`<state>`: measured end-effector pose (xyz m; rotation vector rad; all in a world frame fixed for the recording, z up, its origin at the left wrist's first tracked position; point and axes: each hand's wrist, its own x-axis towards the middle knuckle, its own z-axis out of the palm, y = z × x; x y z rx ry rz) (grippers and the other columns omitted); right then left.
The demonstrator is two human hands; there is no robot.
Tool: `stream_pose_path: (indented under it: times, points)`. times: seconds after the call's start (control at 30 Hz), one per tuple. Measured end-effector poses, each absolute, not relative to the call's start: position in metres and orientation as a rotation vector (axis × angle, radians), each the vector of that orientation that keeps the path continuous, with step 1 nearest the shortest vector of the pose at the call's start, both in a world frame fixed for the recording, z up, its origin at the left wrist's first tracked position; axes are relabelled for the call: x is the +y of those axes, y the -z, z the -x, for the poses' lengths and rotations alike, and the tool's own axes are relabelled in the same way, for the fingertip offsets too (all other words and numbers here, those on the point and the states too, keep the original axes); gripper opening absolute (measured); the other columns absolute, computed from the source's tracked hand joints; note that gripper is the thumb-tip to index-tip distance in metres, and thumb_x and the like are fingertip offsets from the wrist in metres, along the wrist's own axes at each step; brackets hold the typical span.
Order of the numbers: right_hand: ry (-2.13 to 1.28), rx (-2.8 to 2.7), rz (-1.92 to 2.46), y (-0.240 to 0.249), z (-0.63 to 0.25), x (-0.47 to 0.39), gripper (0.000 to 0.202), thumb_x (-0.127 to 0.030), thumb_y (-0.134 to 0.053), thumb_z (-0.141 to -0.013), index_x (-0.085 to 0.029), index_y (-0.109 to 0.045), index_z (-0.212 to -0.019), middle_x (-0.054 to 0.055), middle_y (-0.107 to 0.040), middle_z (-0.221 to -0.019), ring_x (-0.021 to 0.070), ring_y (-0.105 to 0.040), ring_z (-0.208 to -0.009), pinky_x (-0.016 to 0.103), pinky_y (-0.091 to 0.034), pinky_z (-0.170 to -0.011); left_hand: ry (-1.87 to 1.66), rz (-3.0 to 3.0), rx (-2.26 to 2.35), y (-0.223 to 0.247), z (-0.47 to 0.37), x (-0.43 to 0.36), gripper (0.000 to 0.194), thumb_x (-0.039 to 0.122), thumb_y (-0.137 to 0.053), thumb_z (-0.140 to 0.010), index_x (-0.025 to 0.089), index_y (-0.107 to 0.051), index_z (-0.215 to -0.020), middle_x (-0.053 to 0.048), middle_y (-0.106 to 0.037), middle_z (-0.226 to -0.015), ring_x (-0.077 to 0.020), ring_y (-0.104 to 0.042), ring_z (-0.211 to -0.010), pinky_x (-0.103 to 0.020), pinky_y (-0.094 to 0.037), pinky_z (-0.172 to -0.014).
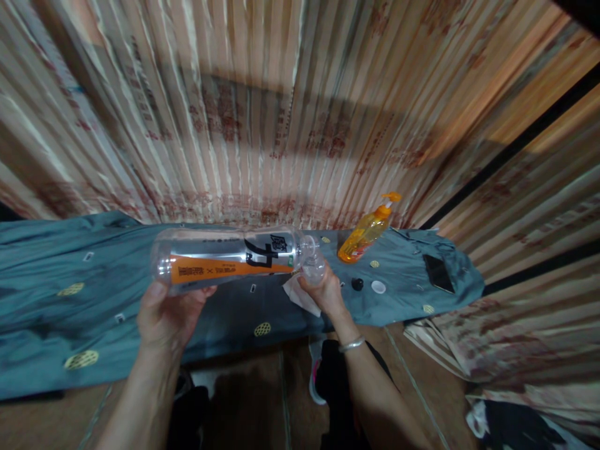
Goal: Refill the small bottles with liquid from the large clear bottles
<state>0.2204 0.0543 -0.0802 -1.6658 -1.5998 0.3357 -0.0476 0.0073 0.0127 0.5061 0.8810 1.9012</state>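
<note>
A large clear plastic bottle [225,257] with a silver and orange label lies level in the air above the cloth, its neck to the right. My left hand [171,312] grips it from below near its base. My right hand [323,289] closes round a small clear plastic container [313,265] at the bottle's mouth. Whether the two are joined or only touching, I cannot tell. A white tissue [302,297] shows just beneath my right hand; whether the hand touches it is unclear.
A teal patterned cloth [225,325] covers the long table. To the right stand an orange pump bottle [363,237], a small black cap [357,284], a white round lid [378,287] and a dark phone [438,273]. Pleated curtains [262,125] hang behind and at right.
</note>
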Motion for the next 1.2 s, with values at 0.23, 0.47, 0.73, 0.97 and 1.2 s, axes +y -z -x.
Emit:
stream_pose_path:
  times: [0.23,0.47,0.73,0.97,1.2]
  points:
    - [-0.323,-1.622,1.633,0.082,-0.222,0.055,0.056,-0.037,-0.076,-0.075,-0.019,-0.066,-0.127,0.013,-0.079,-0.113,0.0332,-0.077,-0.107,0.047,-0.065,-0.091,-1.919,-0.542,0.805,-0.006,0.05,0.008,0.067,0.054,-0.097,-0.031,0.025,-0.081,-0.089,-0.002,-0.076,-0.068,-0.0209,-0.068,-0.058,-0.03,-0.061,-0.045]
    - [-0.356,-1.599,1.664,0.083,-0.222,0.055,0.059,-0.036,-0.077,-0.074,-0.018,-0.065,-0.129,0.014,-0.079,-0.117,0.0341,-0.076,-0.11,0.047,-0.063,-0.096,-1.922,-0.541,0.788,-0.001,0.053,0.009,0.071,0.05,-0.096,-0.035,0.024,-0.081,-0.1,-0.002,-0.077,-0.07,-0.0227,-0.069,-0.059,-0.031,-0.06,-0.044]
    - [-0.34,-1.591,1.662,0.081,-0.221,0.054,0.057,-0.037,-0.078,-0.074,-0.018,-0.066,-0.126,0.014,-0.078,-0.116,0.0344,-0.076,-0.11,0.049,-0.063,-0.097,-1.906,-0.562,0.797,-0.004,0.05,0.01,0.076,0.055,-0.097,-0.032,0.024,-0.081,-0.1,-0.003,-0.075,-0.07,-0.022,-0.067,-0.061,-0.03,-0.059,-0.045]
    - [-0.356,-1.572,1.65,0.082,-0.221,0.055,0.058,-0.036,-0.077,-0.073,-0.021,-0.065,-0.127,0.013,-0.079,-0.117,0.0337,-0.076,-0.112,0.048,-0.062,-0.099,-1.905,-0.542,0.823,-0.006,0.051,0.01,0.083,0.056,-0.097,-0.027,0.023,-0.08,-0.101,-0.002,-0.075,-0.068,-0.0213,-0.068,-0.058,-0.031,-0.06,-0.045]
    - [-0.364,-1.571,1.635,0.083,-0.221,0.055,0.059,-0.036,-0.077,-0.073,-0.02,-0.065,-0.128,0.014,-0.078,-0.117,0.034,-0.075,-0.112,0.049,-0.062,-0.098,-1.889,-0.427,0.858,-0.012,0.049,0.007,0.075,0.053,-0.099,-0.014,0.022,-0.08,-0.08,0.0,-0.076,-0.067,-0.0211,-0.07,-0.057,-0.03,-0.061,-0.041]
